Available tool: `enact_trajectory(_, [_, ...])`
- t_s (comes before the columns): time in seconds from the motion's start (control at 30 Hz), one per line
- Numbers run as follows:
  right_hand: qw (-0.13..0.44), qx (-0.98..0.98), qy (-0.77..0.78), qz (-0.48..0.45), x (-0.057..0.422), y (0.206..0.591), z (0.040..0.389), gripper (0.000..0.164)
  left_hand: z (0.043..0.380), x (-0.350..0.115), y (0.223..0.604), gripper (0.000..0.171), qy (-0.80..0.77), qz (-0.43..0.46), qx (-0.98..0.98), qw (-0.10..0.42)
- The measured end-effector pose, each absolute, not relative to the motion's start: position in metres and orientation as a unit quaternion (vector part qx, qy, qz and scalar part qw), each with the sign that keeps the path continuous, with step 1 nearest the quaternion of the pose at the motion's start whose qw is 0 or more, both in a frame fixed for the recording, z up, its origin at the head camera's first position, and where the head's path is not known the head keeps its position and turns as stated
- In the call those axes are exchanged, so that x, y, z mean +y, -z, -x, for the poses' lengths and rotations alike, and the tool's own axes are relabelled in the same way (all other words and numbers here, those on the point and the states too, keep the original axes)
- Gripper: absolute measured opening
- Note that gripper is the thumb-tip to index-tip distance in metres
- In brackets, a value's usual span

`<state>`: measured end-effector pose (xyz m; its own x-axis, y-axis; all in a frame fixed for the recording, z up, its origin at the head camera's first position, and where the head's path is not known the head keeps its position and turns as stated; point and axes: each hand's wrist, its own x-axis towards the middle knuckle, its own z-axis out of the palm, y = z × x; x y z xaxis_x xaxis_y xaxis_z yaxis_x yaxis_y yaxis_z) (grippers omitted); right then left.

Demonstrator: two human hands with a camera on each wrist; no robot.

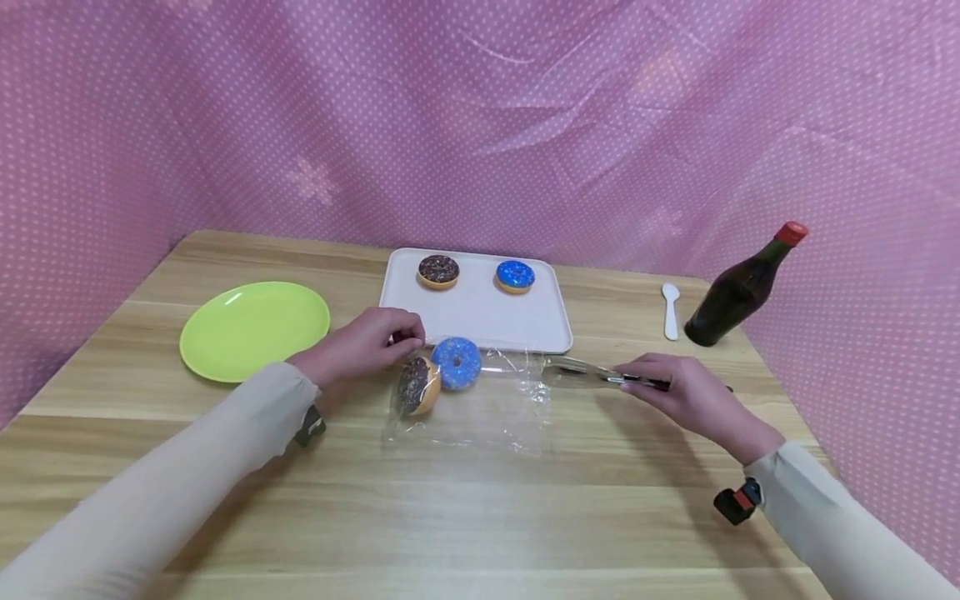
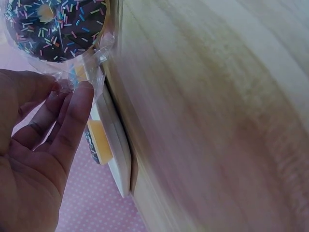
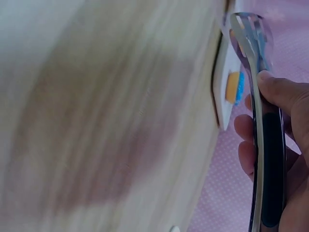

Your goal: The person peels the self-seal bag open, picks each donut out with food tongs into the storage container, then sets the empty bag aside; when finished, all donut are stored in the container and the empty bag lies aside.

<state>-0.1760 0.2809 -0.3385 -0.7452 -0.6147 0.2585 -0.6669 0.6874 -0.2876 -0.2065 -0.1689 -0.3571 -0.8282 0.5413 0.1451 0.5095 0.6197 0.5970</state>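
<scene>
A clear plastic bag [image 1: 487, 421] lies over the wooden table, with a chocolate-iced donut [image 1: 412, 387] and a blue-iced donut [image 1: 467, 375] in its left part. At the bag's far left corner, my left hand [image 1: 363, 343] pinches the plastic between thumb and fingers; the left wrist view shows this grip [image 2: 48, 116] just under the sprinkled chocolate donut [image 2: 72, 34]. My right hand [image 1: 690, 398] grips metal tongs [image 3: 258, 116] with black handles, thumb along one arm. The tongs' tips reach the bag's right end; whether they are inside it, I cannot tell.
Behind the bag stands a white tray [image 1: 480, 323] bearing a chocolate donut [image 1: 438, 272] and a blue donut [image 1: 515, 277]. A green plate [image 1: 255, 333] lies at left. To the right are a white spoon [image 1: 671, 313] and a dark bottle [image 1: 738, 293] with a red cap.
</scene>
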Motion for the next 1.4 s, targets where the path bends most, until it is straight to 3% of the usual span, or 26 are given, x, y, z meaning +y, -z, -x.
enact_trajectory(0.33, [0.043, -0.922, -0.178, -0.34, 0.268, 0.347, 0.176, 0.026, 0.207, -0.171, 0.36, 0.008, -0.319, -0.296, 0.9, 0.021])
enact_trajectory(0.7, [-0.005, -0.913, -0.21, -0.348, 0.241, 0.351, 0.18, 0.038, 0.207, -0.17, 0.36, 0.008, -0.317, -0.305, 0.898, 0.018])
enact_trajectory(1.4, [0.017, -0.895, -0.224, -0.386, 0.199, 0.357, 0.195, 0.046, 0.207, -0.17, 0.357, 0.008, -0.32, -0.303, 0.897, 0.027])
